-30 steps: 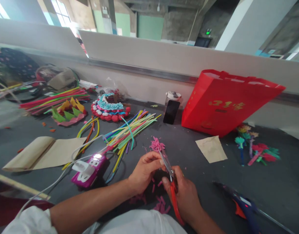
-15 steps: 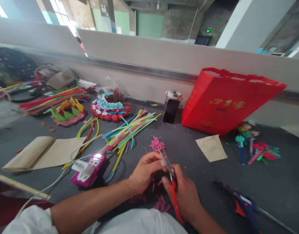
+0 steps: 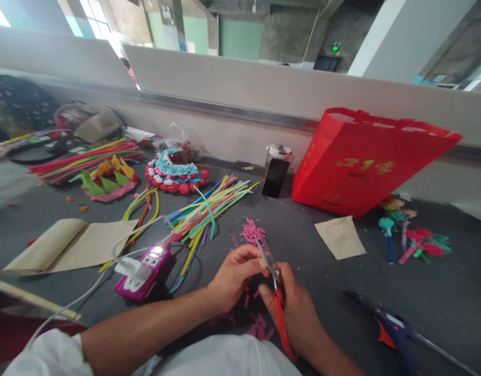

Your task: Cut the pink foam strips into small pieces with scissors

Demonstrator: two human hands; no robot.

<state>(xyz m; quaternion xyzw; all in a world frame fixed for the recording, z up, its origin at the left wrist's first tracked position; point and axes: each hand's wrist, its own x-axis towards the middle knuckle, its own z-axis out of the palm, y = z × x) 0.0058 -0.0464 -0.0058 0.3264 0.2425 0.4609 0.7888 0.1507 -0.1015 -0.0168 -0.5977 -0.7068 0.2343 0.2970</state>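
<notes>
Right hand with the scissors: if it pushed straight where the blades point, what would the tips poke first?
Likely the pink pile, just past the scissors, though depth is unclear.

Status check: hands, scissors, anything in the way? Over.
Right hand gripping red-handled scissors. Left hand curled beside the blades, any held piece unclear. Pink pieces piled near the tips; nothing visibly blocking either hand.

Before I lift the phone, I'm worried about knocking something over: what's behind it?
A bottle stands behind the phone; its white lid and a little of its clear body show. The phone hides most of the rest.
</notes>
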